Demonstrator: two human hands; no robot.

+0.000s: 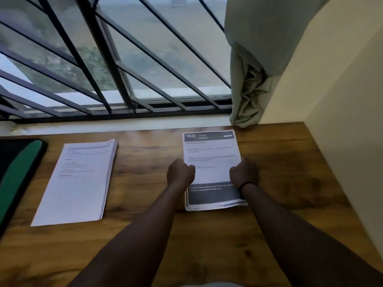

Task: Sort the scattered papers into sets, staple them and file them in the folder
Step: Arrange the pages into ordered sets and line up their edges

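while curled at either long edge of the right paper stack (211, 170), left hand (180, 172) and right hand (244, 172), both gripping it

folder (18, 172) far L, stack (76, 181) mid-L, 2nd stack (211, 162) R

Wood-grain desk (145, 162), set against the window wall. Three items lie flat on it: a paper stack headed "1623" (209, 154); a plain white stack (78, 183) well to its left; a dark-and-green folder (18, 172) farther left, at the desk's edge.
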